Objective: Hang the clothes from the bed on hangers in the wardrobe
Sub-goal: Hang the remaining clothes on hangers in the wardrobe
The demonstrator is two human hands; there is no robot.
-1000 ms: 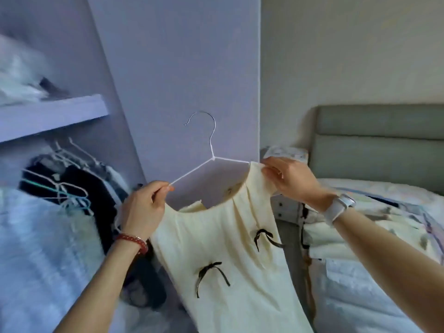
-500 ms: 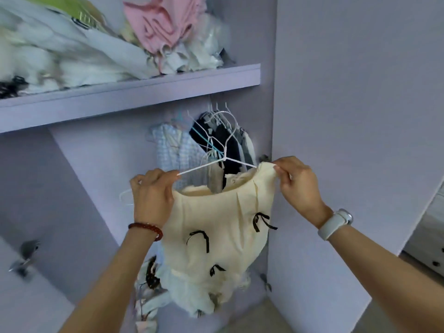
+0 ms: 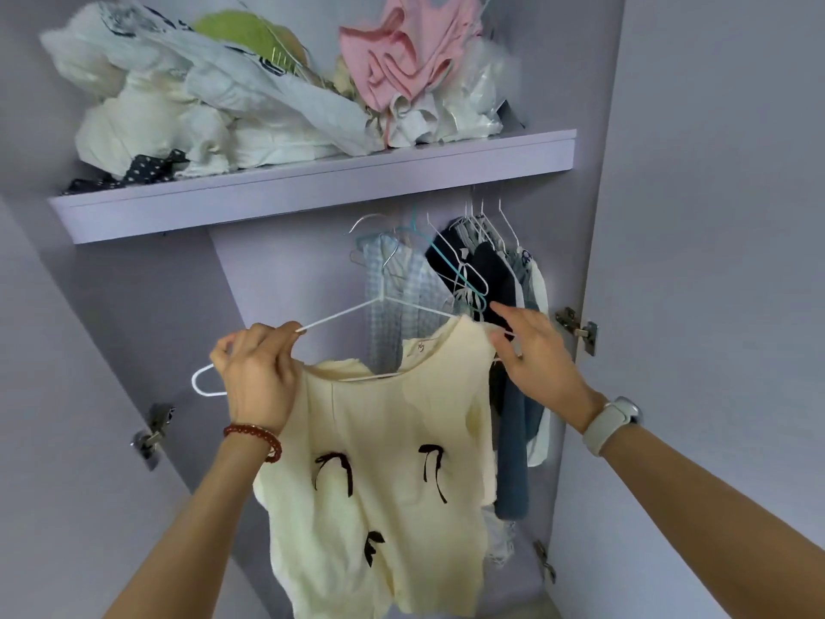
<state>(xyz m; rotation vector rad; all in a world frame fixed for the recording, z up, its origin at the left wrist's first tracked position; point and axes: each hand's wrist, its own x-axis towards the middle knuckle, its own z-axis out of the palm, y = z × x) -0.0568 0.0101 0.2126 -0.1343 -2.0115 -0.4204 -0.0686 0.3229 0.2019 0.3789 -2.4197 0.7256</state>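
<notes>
Cream top point(image 3: 384, 475) with black bows hangs on the white hanger point(image 3: 339, 312) you hold up before the open wardrobe point(image 3: 696, 216). Your left hand point(image 3: 259, 373) curls round the hanger's left arm and the top's shoulder, the hanger's end loop poking out beside it. Your right hand point(image 3: 533, 350) has straightish fingers at the top's right shoulder; you cannot tell whether that grip pinches the cloth. Behind, clothes point(image 3: 486, 279) hang on hangers under the lilac shelf point(image 3: 312, 189), which carries a heap of crumpled laundry point(image 3: 268, 82).
</notes>
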